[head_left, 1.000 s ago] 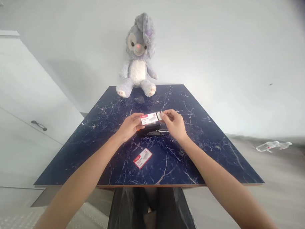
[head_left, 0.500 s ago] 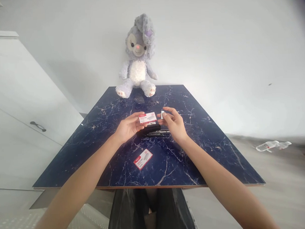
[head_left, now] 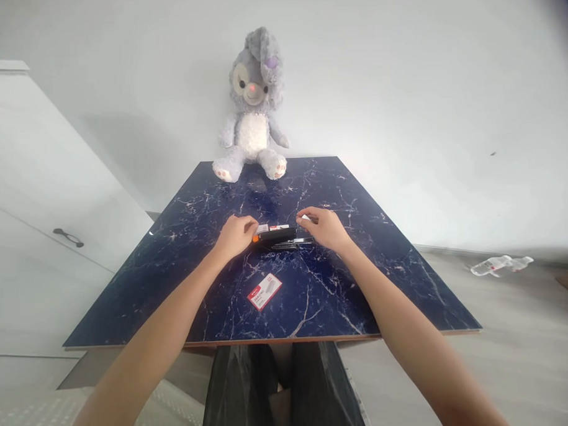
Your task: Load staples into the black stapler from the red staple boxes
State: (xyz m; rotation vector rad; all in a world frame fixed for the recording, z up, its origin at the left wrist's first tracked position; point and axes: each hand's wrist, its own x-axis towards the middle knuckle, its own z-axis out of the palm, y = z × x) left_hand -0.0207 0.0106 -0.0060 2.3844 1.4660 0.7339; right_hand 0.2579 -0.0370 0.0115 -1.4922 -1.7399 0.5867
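Note:
A black stapler (head_left: 278,235) with an orange end lies across the table, its metal channel (head_left: 297,242) showing along the near side. My left hand (head_left: 237,234) is closed in a pinch at the edge of a red-and-white staple box (head_left: 262,228), just behind the stapler's left end. Beside that box, another red-and-white box (head_left: 279,227) is partly hidden by the stapler. My right hand (head_left: 328,227) pinches a small white piece (head_left: 305,218) past the stapler's right end; its kind is hard to make out. Nearer to me, a third staple box (head_left: 264,292) lies tilted on the tabletop.
The table (head_left: 184,291) has a dark blue marbled top. At its far edge a grey plush rabbit (head_left: 252,114) sits against the wall. A white cabinet (head_left: 26,185) stands on the left. Clear plastic bottles (head_left: 500,266) lie on the floor at right.
My left hand has lowered the staple box from above the stapler to the table behind it. My right hand, still holding the white piece, has dropped slightly. The view has shifted a little.

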